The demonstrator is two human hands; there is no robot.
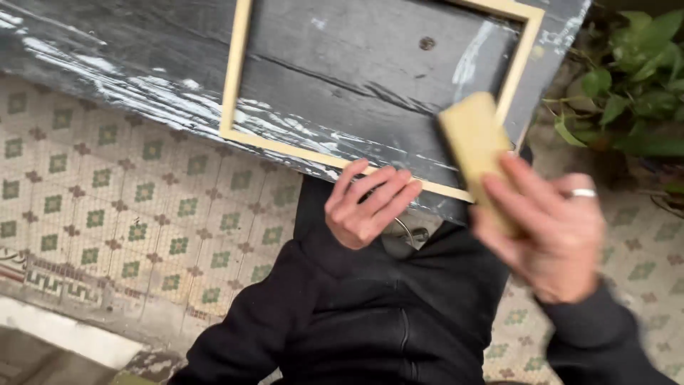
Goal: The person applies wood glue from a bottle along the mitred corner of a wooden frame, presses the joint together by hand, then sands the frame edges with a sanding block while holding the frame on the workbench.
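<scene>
A pale wooden frame (239, 71) lies flat on a dark, paint-scuffed table top (142, 50). My left hand (367, 203) rests at the frame's near edge, fingers curled over the table's rim, holding nothing else. My right hand (552, 232), blurred and wearing a ring, grips a yellow sanding block (474, 139) that sits over the frame's near right corner. Both arms are in black sleeves.
Below the table is a floor of cream tiles with green flower patterns (128, 214). Green leafy plants (634, 78) stand at the right, close to the table's corner. A pale stone step (64, 335) runs along the lower left.
</scene>
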